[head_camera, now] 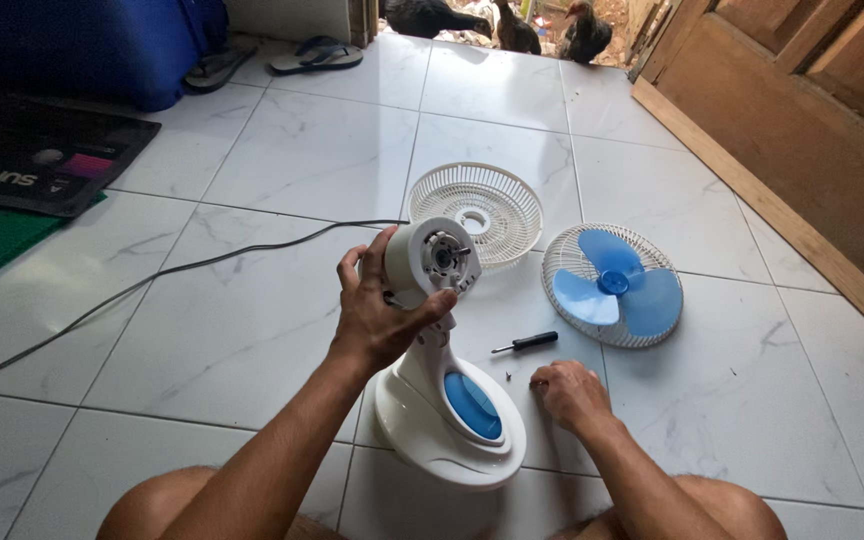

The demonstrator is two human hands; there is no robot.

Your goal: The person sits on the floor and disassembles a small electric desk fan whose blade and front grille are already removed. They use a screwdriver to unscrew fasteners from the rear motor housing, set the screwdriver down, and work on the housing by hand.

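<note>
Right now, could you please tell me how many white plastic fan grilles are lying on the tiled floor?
2: one empty white grille behind the fan motor; one white grille right of it, holding the blue blade.

Two bare forearms come up from the bottom edge of the view, with no sleeves, watch, bands or rings showing; the left hand is gloveless, its fingers and thumb plain, with short nails; the right hand is likewise uncovered, knuckles and wrist in full view; below them two bare knees show at the lower corners, with no trouser cloth reaching them; any clothing higher up lies outside the view, so what is worn cannot be told.
</note>
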